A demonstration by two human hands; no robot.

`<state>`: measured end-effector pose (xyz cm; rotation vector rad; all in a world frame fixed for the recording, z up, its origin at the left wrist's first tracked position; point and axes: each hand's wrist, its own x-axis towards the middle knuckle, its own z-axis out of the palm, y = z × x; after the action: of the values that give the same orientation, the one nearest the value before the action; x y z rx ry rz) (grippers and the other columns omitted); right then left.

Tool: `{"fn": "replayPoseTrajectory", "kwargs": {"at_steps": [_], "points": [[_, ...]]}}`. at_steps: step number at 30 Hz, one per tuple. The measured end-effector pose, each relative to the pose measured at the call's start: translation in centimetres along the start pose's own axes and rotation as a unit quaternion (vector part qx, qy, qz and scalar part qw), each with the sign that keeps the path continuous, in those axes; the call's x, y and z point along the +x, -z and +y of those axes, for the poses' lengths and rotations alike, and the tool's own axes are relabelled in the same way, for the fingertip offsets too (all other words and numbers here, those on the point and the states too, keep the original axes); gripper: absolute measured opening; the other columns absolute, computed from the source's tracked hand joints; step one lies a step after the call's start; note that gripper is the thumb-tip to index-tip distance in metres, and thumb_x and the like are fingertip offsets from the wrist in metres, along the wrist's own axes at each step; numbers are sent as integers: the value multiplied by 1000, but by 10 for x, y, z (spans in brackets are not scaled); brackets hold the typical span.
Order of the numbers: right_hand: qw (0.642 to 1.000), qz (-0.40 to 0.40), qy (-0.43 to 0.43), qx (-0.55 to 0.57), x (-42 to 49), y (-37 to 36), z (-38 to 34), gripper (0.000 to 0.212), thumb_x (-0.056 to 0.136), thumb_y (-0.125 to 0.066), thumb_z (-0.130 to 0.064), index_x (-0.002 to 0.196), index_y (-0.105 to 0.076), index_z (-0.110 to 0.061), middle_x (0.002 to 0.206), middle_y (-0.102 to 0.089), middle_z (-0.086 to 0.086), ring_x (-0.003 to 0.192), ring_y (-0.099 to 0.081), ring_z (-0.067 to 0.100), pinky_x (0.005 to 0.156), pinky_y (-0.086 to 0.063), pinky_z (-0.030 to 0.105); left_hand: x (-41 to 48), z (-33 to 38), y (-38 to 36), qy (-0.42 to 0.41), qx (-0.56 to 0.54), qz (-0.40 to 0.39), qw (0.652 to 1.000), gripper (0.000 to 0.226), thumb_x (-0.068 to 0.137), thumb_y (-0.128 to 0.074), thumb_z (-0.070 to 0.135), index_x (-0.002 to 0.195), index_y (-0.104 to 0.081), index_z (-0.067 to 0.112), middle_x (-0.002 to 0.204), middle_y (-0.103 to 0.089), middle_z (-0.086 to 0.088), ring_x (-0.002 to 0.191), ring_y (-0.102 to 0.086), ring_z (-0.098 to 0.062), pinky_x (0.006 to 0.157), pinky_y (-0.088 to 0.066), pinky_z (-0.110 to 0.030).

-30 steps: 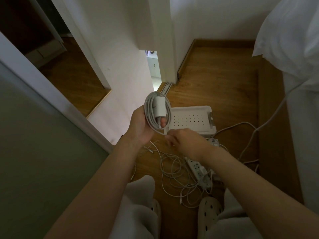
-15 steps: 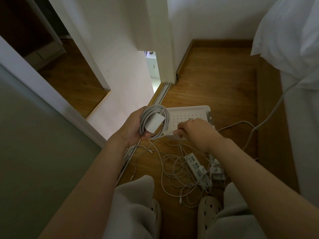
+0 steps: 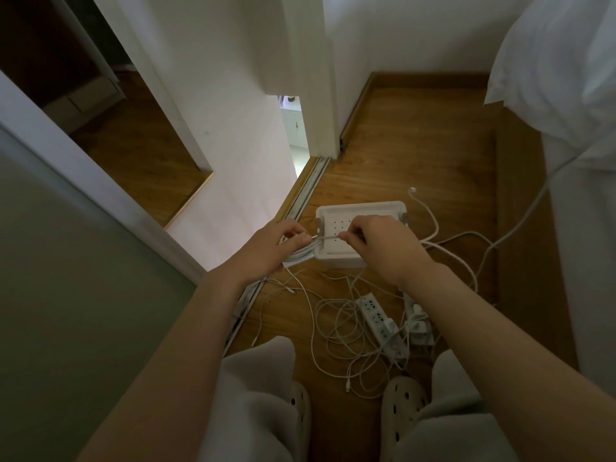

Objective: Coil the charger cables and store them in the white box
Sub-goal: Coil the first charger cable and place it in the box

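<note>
Our left hand [image 3: 271, 248] grips the coiled cable [image 3: 300, 256]; our right hand [image 3: 383, 248] pinches its end above the white box [image 3: 363, 207].

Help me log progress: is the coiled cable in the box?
Out: the left hand grips the coiled cable beside the white box.

A white coiled cable [image 3: 300, 256] sits bunched in the left hand [image 3: 270, 248] at mid-frame. Its free end is stretched taut across to the right hand [image 3: 383, 248], which pinches it. Just behind them the white box [image 3: 361, 207] lies flat on the floor [image 3: 416, 135], shallow and rectangular, its visible face dotted with small holes. Thin loose cables [image 3: 340, 325] sprawl tangled below centre.
</note>
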<state>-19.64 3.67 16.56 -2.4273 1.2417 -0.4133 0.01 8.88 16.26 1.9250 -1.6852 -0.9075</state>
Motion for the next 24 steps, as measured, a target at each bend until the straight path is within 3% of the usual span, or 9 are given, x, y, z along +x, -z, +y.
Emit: {"fn": "replayPoseTrajectory", "kwargs": {"at_steps": [5,10,12,15,17,19,21,23,24], "points": [[999,22,12,-21,-6,1,-14,36,99,-36,-41,94,-63,-18,72,-62,-3,62,-58,13,60,-51,27,8,-16,-2,50,64,126,989,35,96,-47,34,127,-42,19,127,-37,-8,93,-47,-13,64,-41,-13],[998,14,66,-10,-15,-7,-36,37,101,-31,-39,101,-62,-19,78,-62,-4,66,-59,13,63,-49,25,11,-12,-9,81,23,197,977,36,98,-42,31,129,-36,13,134,-31,-13,90,-47,-13,56,-37,-9],[996,27,81,-7,-17,-11,-42,38,101,-30,-38,100,-63,-19,76,-59,-6,65,-57,12,61,-45,24,13,-8,-12,85,-5,222,971,35,99,-40,32,127,-36,11,132,-31,-12,87,-47,-12,55,-38,-10],[994,19,103,24,-21,-19,-48,38,101,-30,-35,106,-64,-17,85,-66,-3,71,-60,13,69,-51,26,15,-1,-13,90,-87,245,961,34,99,-38,34,125,-35,12,132,-32,-13,88,-48,-13,59,-44,-14],[993,4,108,54,-22,-23,-51,36,102,-32,-31,113,-62,-17,89,-67,1,74,-61,13,69,-48,23,17,5,-12,105,-174,249,947,30,100,-36,38,121,-33,16,128,-38,-12,86,-52,-14,54,-47,-15],[991,-4,106,84,-21,-26,-51,33,101,-34,-27,119,-59,-17,89,-66,1,74,-59,13,66,-44,21,17,13,-10,139,-265,239,924,26,100,-31,42,116,-31,21,109,-49,-7,75,-56,-11,45,-47,-11],[989,-17,106,105,-20,-31,-49,29,101,-37,-23,116,-60,-15,84,-62,-1,69,-54,11,60,-39,18,19,20,-10,155,-379,216,886,26,102,-28,37,113,-38,15,87,-55,-6,68,-58,-15,51,-53,-18],[985,-48,113,119,-19,-37,-45,26,100,-39,-20,108,-63,-14,78,-58,-4,61,-49,6,55,-35,15,18,26,-8,150,-529,177,816,27,103,-32,27,98,-50,8,75,-56,-9,67,-57,-19,54,-54,-24],[984,-64,116,122,-19,-39,-43,26,100,-39,-20,105,-64,-13,75,-57,-6,59,-48,4,55,-33,13,15,29,-6,141,-620,146,758,26,102,-35,24,92,-53,8,73,-55,-10,67,-56,-19,55,-54,-25]]}}
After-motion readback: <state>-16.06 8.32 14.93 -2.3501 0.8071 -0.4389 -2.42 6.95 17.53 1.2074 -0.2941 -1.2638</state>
